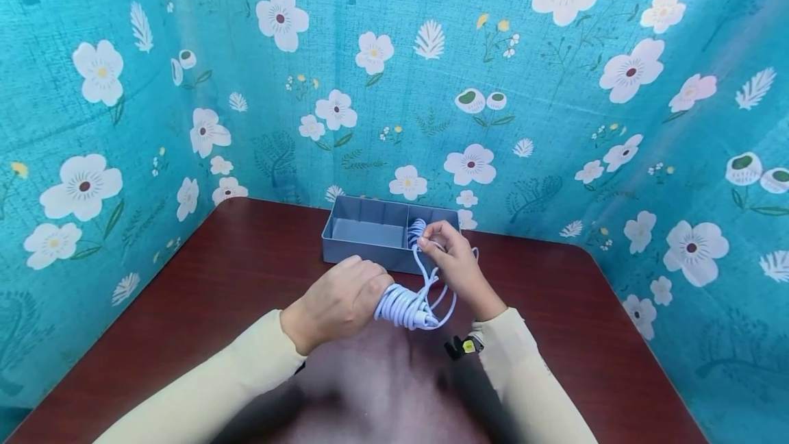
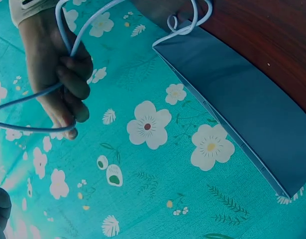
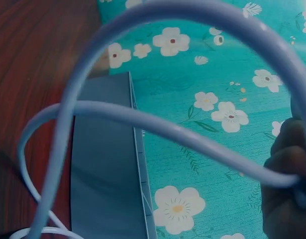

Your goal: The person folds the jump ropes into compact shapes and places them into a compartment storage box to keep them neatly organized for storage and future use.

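A pale lavender-white cable [image 1: 402, 307] is wound in a coil, and my left hand [image 1: 342, 300] grips one end of that coil above the table. From the coil, loose strands run up to my right hand [image 1: 453, 255], whose thumb and forefinger pinch the cable at the front of a grey-blue box [image 1: 364, 251]. More looped cable shows in the box's right compartment, partly behind the right hand. In the left wrist view, a hand [image 2: 65, 84] has cable strands [image 2: 28, 99] running across its curled fingers. Large cable loops [image 3: 143, 117] cross the right wrist view.
The box stands at the back of the dark red-brown table [image 1: 246, 279], and a divider splits it into a wide left and a narrow right compartment. Blue-green flowered cloth [image 1: 394, 88] hangs behind the table and along both sides.
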Motion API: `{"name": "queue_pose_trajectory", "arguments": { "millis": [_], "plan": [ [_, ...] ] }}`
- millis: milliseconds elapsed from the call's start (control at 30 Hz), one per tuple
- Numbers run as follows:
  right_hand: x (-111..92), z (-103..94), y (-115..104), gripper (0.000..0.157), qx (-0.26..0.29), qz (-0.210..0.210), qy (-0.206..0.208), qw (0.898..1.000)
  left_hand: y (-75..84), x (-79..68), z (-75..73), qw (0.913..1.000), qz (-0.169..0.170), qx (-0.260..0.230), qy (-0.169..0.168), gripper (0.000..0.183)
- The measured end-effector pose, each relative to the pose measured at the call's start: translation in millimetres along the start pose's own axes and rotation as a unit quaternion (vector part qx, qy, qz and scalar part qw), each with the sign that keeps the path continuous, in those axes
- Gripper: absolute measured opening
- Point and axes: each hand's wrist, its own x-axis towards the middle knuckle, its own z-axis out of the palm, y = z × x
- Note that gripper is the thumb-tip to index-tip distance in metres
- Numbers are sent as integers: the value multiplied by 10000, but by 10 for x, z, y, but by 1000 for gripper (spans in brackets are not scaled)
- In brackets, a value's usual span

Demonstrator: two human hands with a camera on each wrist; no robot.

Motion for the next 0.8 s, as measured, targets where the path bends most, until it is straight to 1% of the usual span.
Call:
{"name": "queue_pose_trajectory", "arguments": {
  "millis": [100, 133, 200, 267, 333, 367, 467, 533, 600, 700, 733, 767, 800],
  "plan": [
    [-32, 3, 1, 21, -276, -182, -17, 9995, -12, 5, -16, 10000, -47, 33, -7, 11],
    [-34, -1, 65, 25, -344, -374, -24, 9987, -22, 0, -24, 9999, -90, 56, -25, 14],
    [-32, -3, 192, 39, -440, -834, -16, 9955, -51, -13, -44, 9997, -234, 64, 20, 18],
    [-15, 9, 328, 54, -618, -1361, 43, 9888, -83, -16, -68, 9990, -412, 105, 161, 17],
    [16, 33, 486, 64, -935, -1860, 118, 9780, -115, -3, -96, 9974, -597, 127, 382, 13],
    [20, 53, 507, 65, -1079, -2020, 150, 9733, -127, 9, -110, 9963, -674, 129, 527, 10],
    [14, 106, 583, 58, -1667, -2542, 225, 9524, -166, 51, -149, 9924, -886, 182, 833, 11],
    [-9, 134, 611, 55, -1888, -2940, 239, 9367, -199, 65, -172, 9902, -1025, 281, 904, 12],
    [-48, 153, 625, 53, -2111, -3289, 231, 9202, -236, 66, -185, 9885, -1136, 387, 921, 12],
    [-111, 176, 648, 52, -2470, -3597, 190, 8996, -292, 42, -198, 9850, -1447, 563, 749, 16],
    [-133, 184, 656, 51, -2666, -3614, 180, 8933, -310, 28, -198, 9837, -1544, 632, 663, 19],
    [-154, 194, 665, 50, -2849, -3574, 151, 8893, -327, 15, -196, 9823, -1639, 708, 562, 21],
    [-171, 207, 676, 47, -3040, -3465, 115, 8873, -344, 2, -194, 9806, -1730, 794, 460, 24]
  ]
}}
